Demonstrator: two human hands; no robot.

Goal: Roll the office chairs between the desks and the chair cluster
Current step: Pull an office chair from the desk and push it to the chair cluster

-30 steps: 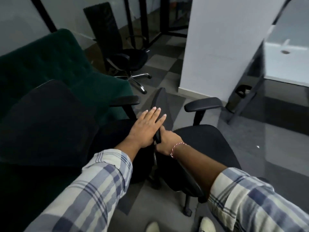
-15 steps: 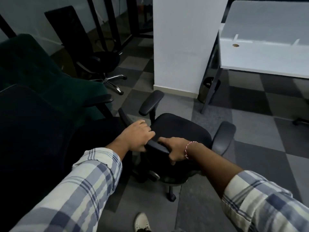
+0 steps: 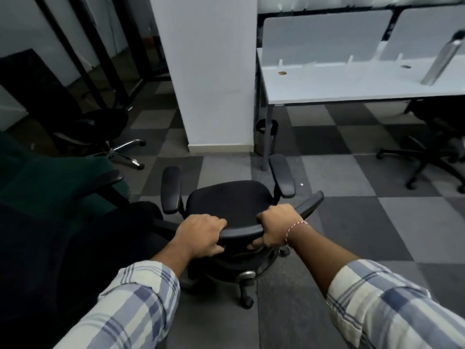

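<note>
A black office chair (image 3: 230, 201) with two padded armrests stands right in front of me, its seat facing the white desk (image 3: 352, 84). My left hand (image 3: 200, 235) and my right hand (image 3: 275, 229) both grip the top edge of its backrest, left and right of the middle. Its castor base shows below the seat. A second dark chair (image 3: 83, 235) stands close on the left, its arm nearly touching the one I hold.
A dark green sofa (image 3: 50, 182) sits at the left. Another black chair (image 3: 100, 127) with a chrome base stands behind it. A white pillar (image 3: 211, 71) rises ahead, a small bin (image 3: 264, 137) beside the desk leg. A further black chair (image 3: 437, 137) sits under the desk at right.
The chair has swung round so its seat faces the desk. Both hands shifted along the backrest's top edge and now grip it squarely. The view has turned right toward the desks.
</note>
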